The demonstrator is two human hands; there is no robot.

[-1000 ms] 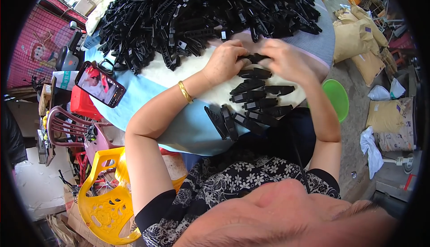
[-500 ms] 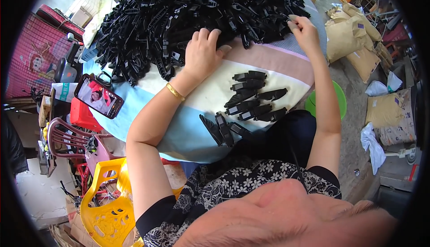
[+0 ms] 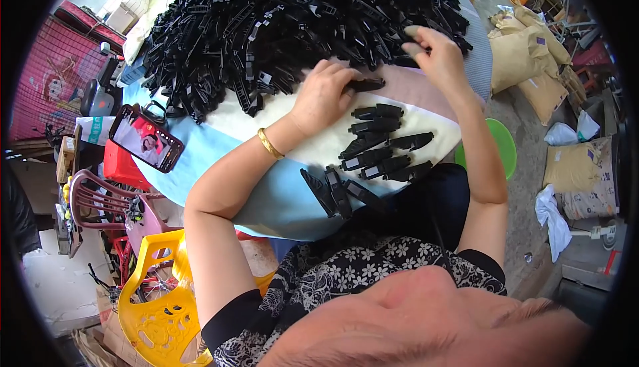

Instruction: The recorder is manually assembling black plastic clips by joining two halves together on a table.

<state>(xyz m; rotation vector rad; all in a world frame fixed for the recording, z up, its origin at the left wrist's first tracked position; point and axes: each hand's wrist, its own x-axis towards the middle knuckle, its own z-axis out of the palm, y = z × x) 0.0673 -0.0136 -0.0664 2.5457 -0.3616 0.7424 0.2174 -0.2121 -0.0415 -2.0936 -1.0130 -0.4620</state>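
At twelve o'clock on the cloth-covered counter (image 3: 219, 139): one large heap of black parts (image 3: 279, 31). Left hand (image 3: 323, 97), at the heap's near edge: grip closed about one black piece (image 3: 370, 85). Right hand (image 3: 440, 62), at two o'clock: thumb and forefinger beside the heap (whether they pinch anything, one cannot tell). Toward five o'clock: loose black pieces (image 3: 367, 159), laid out. At nine o'clock: one phone (image 3: 146, 139), screen lit.

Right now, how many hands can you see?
2. The left hand is at the near edge of the black pile, holding a black piece. The right hand is at the pile's right side. I see no others.
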